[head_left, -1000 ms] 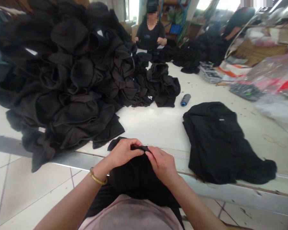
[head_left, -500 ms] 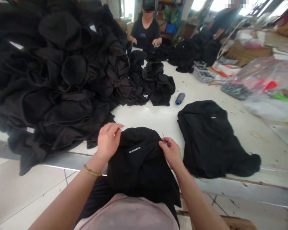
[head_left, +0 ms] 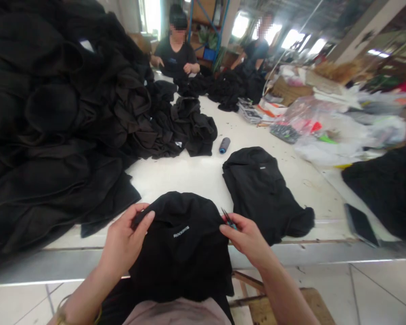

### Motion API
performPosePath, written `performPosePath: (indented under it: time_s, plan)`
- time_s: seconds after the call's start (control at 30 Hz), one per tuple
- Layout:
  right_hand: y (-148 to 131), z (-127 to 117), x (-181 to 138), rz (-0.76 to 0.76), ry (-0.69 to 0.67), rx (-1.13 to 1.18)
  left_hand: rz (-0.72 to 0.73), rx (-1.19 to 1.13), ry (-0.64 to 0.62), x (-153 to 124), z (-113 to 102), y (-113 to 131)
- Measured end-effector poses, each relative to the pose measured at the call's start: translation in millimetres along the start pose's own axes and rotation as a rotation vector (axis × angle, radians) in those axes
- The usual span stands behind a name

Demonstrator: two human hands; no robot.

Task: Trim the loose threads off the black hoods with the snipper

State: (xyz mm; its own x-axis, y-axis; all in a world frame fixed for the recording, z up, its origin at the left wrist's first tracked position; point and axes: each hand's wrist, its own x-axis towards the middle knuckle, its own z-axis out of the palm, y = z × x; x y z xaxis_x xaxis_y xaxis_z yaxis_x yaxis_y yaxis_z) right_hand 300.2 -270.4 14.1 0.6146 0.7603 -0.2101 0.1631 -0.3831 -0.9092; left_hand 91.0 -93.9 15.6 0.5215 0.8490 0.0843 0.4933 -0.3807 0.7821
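Note:
A black cloth garment [head_left: 186, 253] with a white printed "ROCKBROS" logo drapes over the table's front edge toward my lap. My left hand [head_left: 126, 232] pinches its upper left edge between thumb and fingers. Small pointed thread snips [head_left: 229, 221] with a bluish part sit in my right hand [head_left: 245, 234], blades pointing up and away. The fingertips of that hand are also at the garment's right edge; whether they grip the cloth too, I cannot tell.
A tall heap of black garments [head_left: 64, 113] covers the left. Folded black garments [head_left: 257, 194] lie right of my hands, a thread spool [head_left: 224, 145] behind them. Farther right are plastic bags [head_left: 328, 135] and a phone [head_left: 361, 224]. Two people [head_left: 176, 49] work across the white table [head_left: 176, 174].
My view has swung to the right, bringing the phone into sight. My left hand, before raised with fingers at the garment's upper left, now pinches its edge. The snips stay in my right hand.

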Motion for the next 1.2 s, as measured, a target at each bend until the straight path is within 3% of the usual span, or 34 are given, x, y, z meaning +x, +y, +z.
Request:
performPosePath:
  time_s: [0.03,0.1,0.2,0.3,0.37,0.4,0.47,0.57,0.67,0.77,0.87,1.03,1.1,1.2]
  plan:
    - [-10,-21,-14,0.048,0.021,0.056,0.031,-0.077,-0.028,0,-5,21]
    - [-34,-68,-36,0.120,0.189,0.123,0.138,-0.240,-0.101,4,-11,69]
    - [-68,-142,-40,0.052,0.503,0.056,0.380,-0.395,-0.156,37,7,143]
    - [-80,-203,1,-0.115,0.718,-0.168,0.567,-0.419,-0.141,96,61,194]
    - [-65,-228,40,-0.117,0.773,-0.250,0.573,-0.314,-0.145,134,107,205]
    - [-50,-235,59,-0.072,0.801,-0.413,0.508,-0.231,-0.160,149,130,202]
    - [-12,-238,91,-0.037,0.816,-0.501,0.343,-0.038,-0.221,162,168,185]
    - [45,-226,118,-0.027,0.792,-0.572,0.338,0.026,-0.267,143,200,147]
    - [75,-214,129,-0.082,0.775,-0.621,0.690,0.138,-0.347,97,206,124]
    - [77,-205,134,-0.185,0.796,-0.655,1.003,0.172,-0.547,53,204,118]
    - [73,-184,132,-0.317,0.773,-0.680,1.109,0.191,-0.657,23,211,104]
    - [83,-137,123,-0.446,0.378,-0.918,1.186,0.300,-0.455,-5,241,70]
    - [83,-129,121,-0.423,0.341,-0.960,1.188,0.345,-0.395,-11,246,67]
    - [72,-122,108,-0.410,0.387,-0.939,1.177,0.382,-0.379,-15,240,67]
